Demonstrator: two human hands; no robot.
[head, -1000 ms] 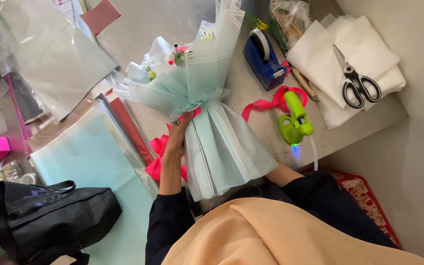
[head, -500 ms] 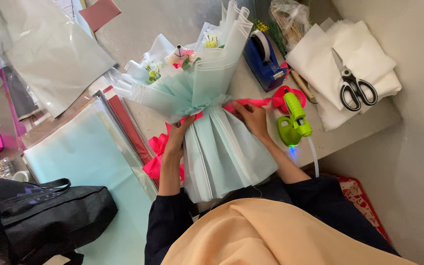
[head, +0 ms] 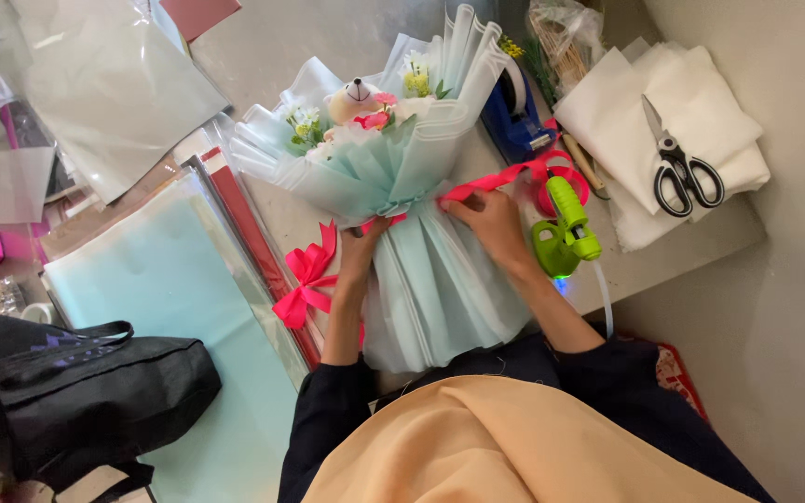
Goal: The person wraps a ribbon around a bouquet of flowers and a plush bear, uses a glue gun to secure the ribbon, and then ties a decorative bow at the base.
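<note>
Since the earlier frame, right hand [head: 484, 216] has shifted to the bouquet [head: 402, 186] waist, pinching the pink ribbon [head: 505, 175]. Left hand [head: 361, 244] grips the pale-blue wrapping at the waist. Bouquet lies on the table [head: 263, 56], beside a green glue gun [head: 566, 228].

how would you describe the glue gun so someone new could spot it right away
Start at the big pale blue bouquet in the middle of the table. Just past the right hand at its waist lies the glue gun, near the table's edge. It is the only bright lime-green thing there.
</note>
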